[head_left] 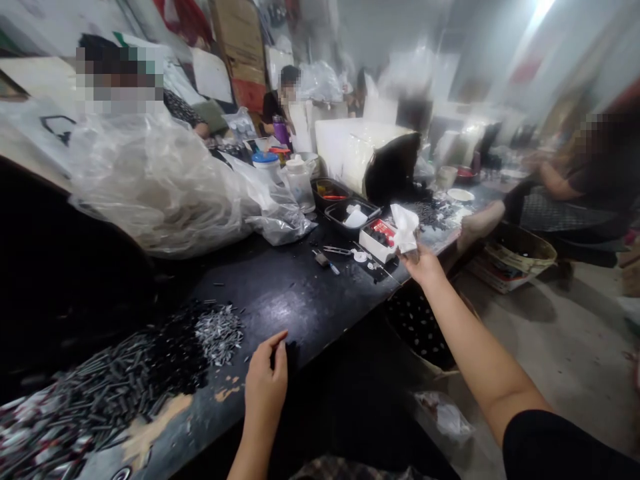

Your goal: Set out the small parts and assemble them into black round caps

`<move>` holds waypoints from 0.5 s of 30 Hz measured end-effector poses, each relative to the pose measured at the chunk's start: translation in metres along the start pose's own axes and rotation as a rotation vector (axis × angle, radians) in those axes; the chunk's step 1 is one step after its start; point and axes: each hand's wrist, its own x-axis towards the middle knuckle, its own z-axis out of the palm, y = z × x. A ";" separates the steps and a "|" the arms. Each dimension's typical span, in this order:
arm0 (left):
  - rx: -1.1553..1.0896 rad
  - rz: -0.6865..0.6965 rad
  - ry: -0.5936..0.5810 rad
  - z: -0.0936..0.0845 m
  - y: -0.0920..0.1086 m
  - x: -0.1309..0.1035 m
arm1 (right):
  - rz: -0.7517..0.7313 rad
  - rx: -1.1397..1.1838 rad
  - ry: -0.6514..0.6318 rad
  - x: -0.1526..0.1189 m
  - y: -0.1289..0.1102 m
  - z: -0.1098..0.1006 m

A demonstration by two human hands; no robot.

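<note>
Out to the right, my right hand (pixel 425 265) is closed on a crumpled white tissue (pixel 405 225), held up against the near corner of a small white box (pixel 377 248) with dark bits in it. My left hand (pixel 267 370) hovers at the front edge of the black table (pixel 295 300). Its thumb and index finger are apart, with nothing between them; the other fingers are partly hidden. To its left lie a heap of small silvery pieces (pixel 220 333), a patch of tiny black parts (pixel 183 347) and a large pile of dark grey rods (pixel 110 380).
A big clear plastic bag (pixel 160 180) stands behind the piles. Tweezers (pixel 337 251) and a small brush-like tool (pixel 325 261) lie near the white box, with black trays (pixel 350 217) behind. Below the table edge sits a dark spotted bin (pixel 420 327). Other people work around.
</note>
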 end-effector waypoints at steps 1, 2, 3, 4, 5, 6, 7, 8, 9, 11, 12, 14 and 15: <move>-0.061 -0.021 -0.012 0.008 0.006 -0.003 | 0.018 0.011 -0.014 -0.003 -0.003 -0.004; -0.130 -0.047 -0.032 0.016 0.014 -0.007 | 0.030 0.012 -0.034 -0.008 -0.005 -0.007; -0.209 -0.077 -0.062 0.026 0.023 -0.011 | 0.039 0.007 -0.060 -0.017 -0.004 -0.008; -0.297 -0.113 -0.105 0.037 0.033 -0.016 | 0.048 -0.007 -0.092 -0.029 -0.002 -0.009; -0.390 -0.153 -0.158 0.049 0.044 -0.021 | 0.056 -0.032 -0.126 -0.045 0.003 -0.009; -0.485 -0.197 -0.216 0.063 0.056 -0.027 | 0.066 -0.069 -0.163 -0.065 0.009 -0.009; -0.573 -0.247 -0.272 0.078 0.067 -0.034 | 0.078 -0.117 -0.201 -0.088 0.017 -0.008; -0.649 -0.299 -0.312 0.093 0.076 -0.042 | 0.088 -0.175 -0.234 -0.114 0.026 -0.009; -0.712 -0.357 -0.330 0.107 0.084 -0.050 | 0.102 -0.242 -0.269 -0.141 0.035 -0.010; -0.798 -0.482 -0.313 0.131 0.090 -0.067 | 0.115 -0.362 -0.301 -0.191 0.052 -0.015; -0.822 -0.544 -0.290 0.140 0.089 -0.076 | 0.105 -0.433 -0.325 -0.211 0.058 -0.021; -0.845 -0.656 -0.252 0.151 0.082 -0.091 | 0.048 -0.612 -0.429 -0.242 0.068 -0.035; -0.848 -0.702 -0.244 0.153 0.076 -0.098 | 0.030 -0.690 -0.490 -0.252 0.072 -0.043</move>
